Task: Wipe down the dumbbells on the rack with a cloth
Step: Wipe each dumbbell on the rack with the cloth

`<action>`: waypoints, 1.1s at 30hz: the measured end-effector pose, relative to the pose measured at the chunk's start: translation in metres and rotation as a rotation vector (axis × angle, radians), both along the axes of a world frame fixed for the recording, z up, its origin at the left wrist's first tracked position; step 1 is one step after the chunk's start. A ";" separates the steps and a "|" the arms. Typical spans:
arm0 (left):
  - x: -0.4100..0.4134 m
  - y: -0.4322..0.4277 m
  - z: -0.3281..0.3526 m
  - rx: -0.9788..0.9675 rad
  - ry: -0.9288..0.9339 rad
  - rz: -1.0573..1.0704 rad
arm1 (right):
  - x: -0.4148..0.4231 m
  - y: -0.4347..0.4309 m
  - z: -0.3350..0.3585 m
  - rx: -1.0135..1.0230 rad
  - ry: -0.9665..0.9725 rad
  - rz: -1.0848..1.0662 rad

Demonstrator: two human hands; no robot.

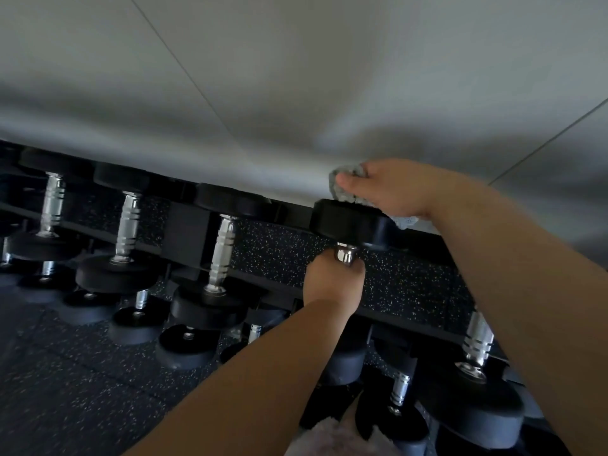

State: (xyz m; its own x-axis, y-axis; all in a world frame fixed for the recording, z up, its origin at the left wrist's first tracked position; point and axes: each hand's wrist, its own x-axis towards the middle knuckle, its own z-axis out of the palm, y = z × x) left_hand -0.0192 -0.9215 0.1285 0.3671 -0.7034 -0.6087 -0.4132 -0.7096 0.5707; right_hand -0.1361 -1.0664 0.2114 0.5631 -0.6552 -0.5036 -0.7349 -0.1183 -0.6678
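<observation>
The left hand point(330, 283) is closed around the chrome handle point(345, 255) of a dumbbell point(353, 225) on the rack point(424, 315). Just beyond it, the right hand point(398, 189) clutches a grey cloth point(343, 192) and presses it onto the far black head of that dumbbell, next to the wall point(296, 77). More dumbbells point(220, 248) sit in a row to the left of the left hand, and another lies beneath the right forearm. Speckled floor point(65, 390) shows below.
</observation>
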 end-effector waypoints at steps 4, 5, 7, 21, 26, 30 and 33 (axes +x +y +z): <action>0.001 -0.001 0.005 0.003 -0.035 -0.029 | 0.035 -0.007 -0.017 0.041 -0.102 -0.023; 0.000 -0.001 0.006 0.003 -0.035 -0.025 | 0.041 -0.012 -0.026 0.061 -0.066 -0.052; 0.000 0.000 0.006 0.003 -0.025 -0.011 | 0.043 -0.021 -0.040 0.106 0.023 -0.111; 0.005 0.000 -0.007 -0.022 0.038 -0.044 | -0.012 0.064 -0.013 -0.147 -0.025 -0.680; 0.008 -0.001 -0.011 -0.051 0.050 -0.066 | 0.008 0.061 -0.013 -0.050 -0.263 -0.888; 0.010 0.000 -0.015 -0.079 0.081 -0.095 | -0.004 0.122 0.001 -0.070 -0.140 -0.954; 0.012 0.000 -0.015 -0.090 0.110 -0.116 | -0.007 0.197 0.005 0.095 -0.034 -0.956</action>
